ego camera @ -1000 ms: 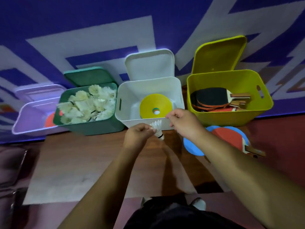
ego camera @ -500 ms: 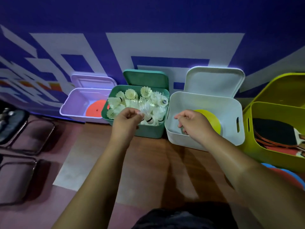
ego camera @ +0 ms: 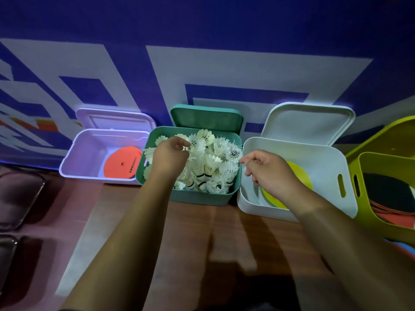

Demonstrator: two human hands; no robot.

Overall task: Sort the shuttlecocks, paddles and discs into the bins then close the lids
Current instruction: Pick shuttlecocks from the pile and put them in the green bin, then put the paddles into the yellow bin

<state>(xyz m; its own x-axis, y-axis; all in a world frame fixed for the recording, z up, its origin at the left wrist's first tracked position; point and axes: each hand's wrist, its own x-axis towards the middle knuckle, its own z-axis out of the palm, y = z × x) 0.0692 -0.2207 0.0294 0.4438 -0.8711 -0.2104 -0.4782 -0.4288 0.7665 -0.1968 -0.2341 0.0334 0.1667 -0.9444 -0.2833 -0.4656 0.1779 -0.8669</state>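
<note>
Four open bins stand in a row against the wall. The green bin (ego camera: 190, 198) is heaped with white shuttlecocks (ego camera: 213, 167). My left hand (ego camera: 168, 158) hovers over it and pinches a shuttlecock (ego camera: 195, 145) at its fingertips. My right hand (ego camera: 267, 173) hangs over the left rim of the white bin (ego camera: 325, 153), fingers loosely curled and holding nothing. That bin holds a yellow disc (ego camera: 299, 173). An orange disc (ego camera: 122, 161) lies in the lilac bin (ego camera: 74, 153). Paddles (ego camera: 388, 194) lie in the yellow-green bin (ego camera: 381, 221).
The green lid (ego camera: 206, 118), the white lid (ego camera: 307, 122) and the lilac lid (ego camera: 114, 120) lean back against the blue and white wall. Dark chair seats (ego camera: 20, 198) stand at the left. A blue disc's edge (ego camera: 408, 249) shows on the floor at the far right.
The view has swung left toward the green bin. My left hand has carried the shuttlecock from in front of the white bin to over the shuttlecock heap. My right hand followed, holding nothing.
</note>
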